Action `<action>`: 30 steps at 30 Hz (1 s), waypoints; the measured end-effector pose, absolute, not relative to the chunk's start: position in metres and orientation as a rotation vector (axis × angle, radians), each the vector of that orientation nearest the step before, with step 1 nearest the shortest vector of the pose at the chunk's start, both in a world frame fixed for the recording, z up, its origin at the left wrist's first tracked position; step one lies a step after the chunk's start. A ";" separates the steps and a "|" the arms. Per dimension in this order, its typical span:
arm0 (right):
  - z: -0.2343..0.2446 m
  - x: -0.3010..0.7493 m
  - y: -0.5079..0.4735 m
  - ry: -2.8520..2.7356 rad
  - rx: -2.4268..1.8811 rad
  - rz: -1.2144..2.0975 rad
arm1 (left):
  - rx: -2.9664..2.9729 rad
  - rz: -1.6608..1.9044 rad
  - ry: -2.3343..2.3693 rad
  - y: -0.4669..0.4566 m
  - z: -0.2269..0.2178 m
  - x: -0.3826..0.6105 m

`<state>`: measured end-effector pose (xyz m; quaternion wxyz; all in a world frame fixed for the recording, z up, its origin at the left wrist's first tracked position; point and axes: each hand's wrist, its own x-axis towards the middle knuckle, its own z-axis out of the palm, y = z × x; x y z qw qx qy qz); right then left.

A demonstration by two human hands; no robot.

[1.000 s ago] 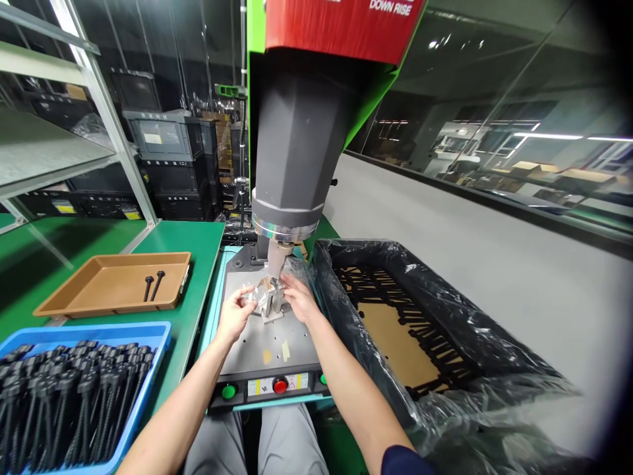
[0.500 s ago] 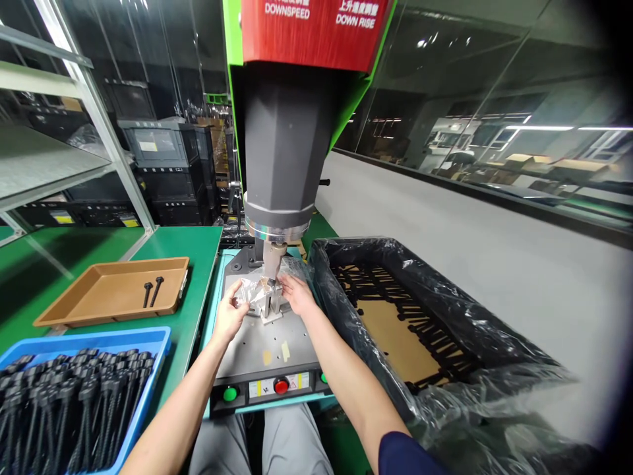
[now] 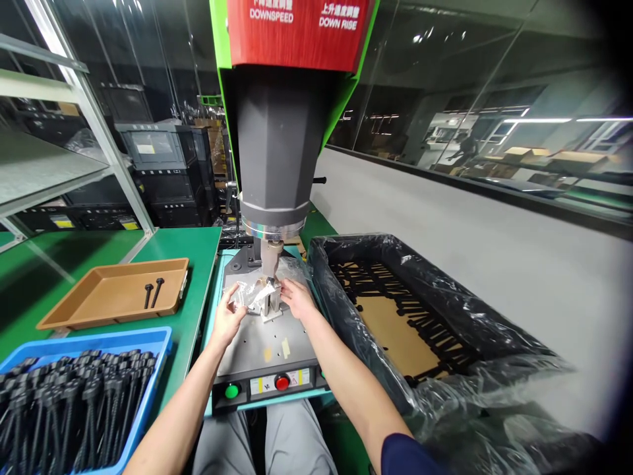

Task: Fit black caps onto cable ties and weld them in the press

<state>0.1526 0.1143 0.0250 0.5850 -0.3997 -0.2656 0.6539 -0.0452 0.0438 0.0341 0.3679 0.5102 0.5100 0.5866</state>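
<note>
My left hand (image 3: 228, 322) holds a crumpled clear plastic film (image 3: 250, 294) between thumb and fingers, at the left side of a small metal fixture (image 3: 271, 306). On the other side, my right hand (image 3: 297, 300) has its fingers stretched out against the fixture's upper part. Its fingertips are partly hidden there. Directly above stands the press's metal horn (image 3: 271, 257), its lower end at or just over the top of the fixture. Whatever sits between horn and fixture is too small to make out. The fixture stands on a grey base plate (image 3: 247, 356).
Left of the press, a brown tray (image 3: 109, 290) holds two black bolt-like parts (image 3: 153, 293). A blue bin (image 3: 165, 340) is full of similar parts. To the right, a plastic-lined black box (image 3: 353, 343) contains rows of them on cardboard. Buttons (image 3: 281, 382) line the press's front.
The view has shifted slightly, so the press appears a little further left. My hands stay at the fixture, and the film's folds have changed a little near my left fingers.
</note>
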 end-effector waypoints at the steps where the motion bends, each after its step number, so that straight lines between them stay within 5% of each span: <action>1: 0.024 0.152 0.114 -0.617 -0.938 1.530 | 1.315 1.513 1.311 0.044 0.033 -0.046; 30: -0.007 0.169 0.080 -0.555 -1.094 1.596 | 0.962 1.474 1.256 0.042 0.012 -0.059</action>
